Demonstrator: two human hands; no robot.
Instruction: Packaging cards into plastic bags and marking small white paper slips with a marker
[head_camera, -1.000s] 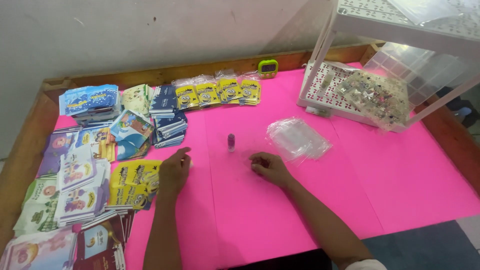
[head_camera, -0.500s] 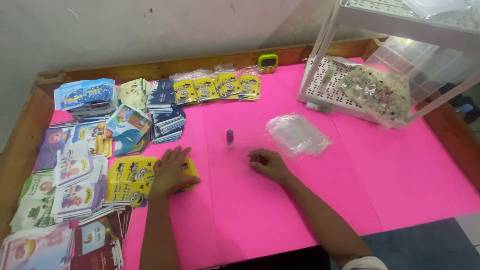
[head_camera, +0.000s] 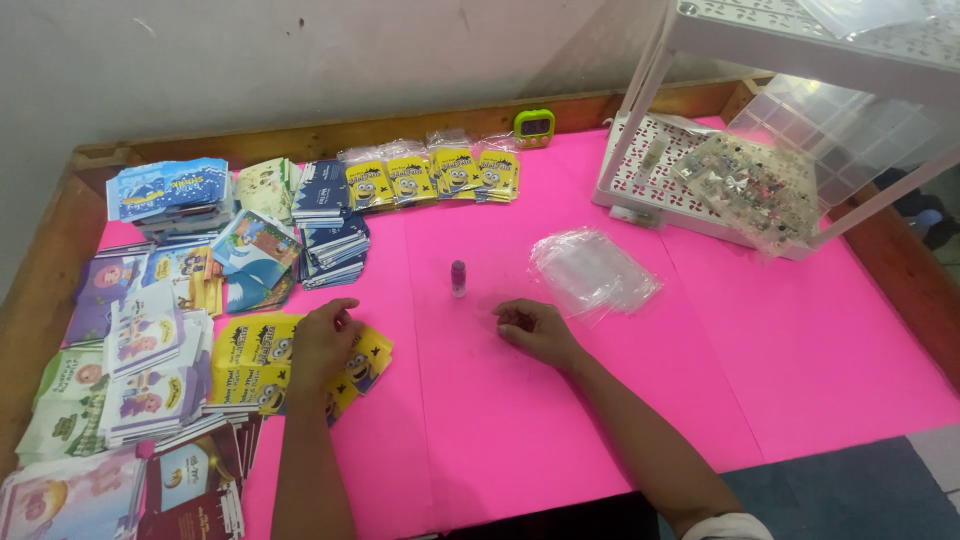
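Observation:
My left hand (head_camera: 322, 345) lies on a pile of yellow cartoon packets (head_camera: 256, 352) at the left of the pink table sheet (head_camera: 700, 350). Its fingers curl over the top few packets, which fan out to the right (head_camera: 368, 358). My right hand (head_camera: 535, 330) rests on the pink sheet near the middle, fingers loosely curled with nothing seen in them. A small purple bottle (head_camera: 459, 278) stands upright just beyond and between the two hands. A heap of clear plastic bags (head_camera: 592, 272) lies right of the bottle, close to my right hand.
Several stacks of printed packets (head_camera: 150, 330) cover the left side. A row of bagged yellow packets (head_camera: 430, 175) and a green timer (head_camera: 534, 122) sit at the back. A white rack (head_camera: 700, 190) holding a bag of small trinkets (head_camera: 750, 190) stands back right. A wooden rim (head_camera: 40, 300) frames the table.
My left hand moved from the bare pink sheet onto the yellow packets, then curled its fingers and drew a few of them to the right. My right hand stayed in place.

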